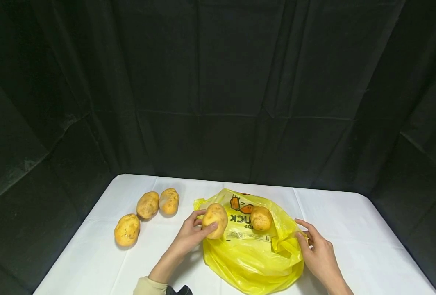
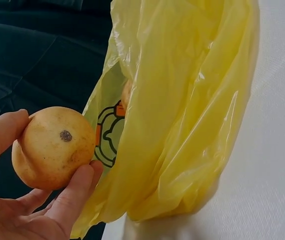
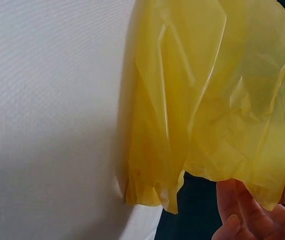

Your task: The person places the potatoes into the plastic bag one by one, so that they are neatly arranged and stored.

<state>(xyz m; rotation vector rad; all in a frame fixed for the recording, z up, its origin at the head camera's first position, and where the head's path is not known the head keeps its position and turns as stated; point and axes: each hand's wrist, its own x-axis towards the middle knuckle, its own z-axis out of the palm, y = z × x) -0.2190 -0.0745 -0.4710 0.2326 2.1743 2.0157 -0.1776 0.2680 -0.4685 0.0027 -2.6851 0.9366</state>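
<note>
My left hand [image 1: 193, 234] grips a potato [image 1: 216, 221] between thumb and fingers at the left side of the bag's mouth. In the left wrist view that potato [image 2: 55, 147] shows a dark spot on its end. A thin yellow plastic bag [image 1: 253, 262] lies spread with its mouth gaping, a printed cartoon and letters on its inner face. Another potato [image 1: 261, 218] rests inside against the print. At the bag's right rim, my right hand [image 1: 316, 250] pinches the plastic; the right wrist view shows its fingers [image 3: 252, 212] partly hidden behind the yellow film.
Three loose potatoes lie on the left part of the white-covered table [image 1: 354, 246]: one nearer me [image 1: 127, 230], a browner potato [image 1: 148, 205] behind it, and a third potato [image 1: 169, 201] beside that. Black cloth [image 1: 218, 90] hangs around the table's back and sides.
</note>
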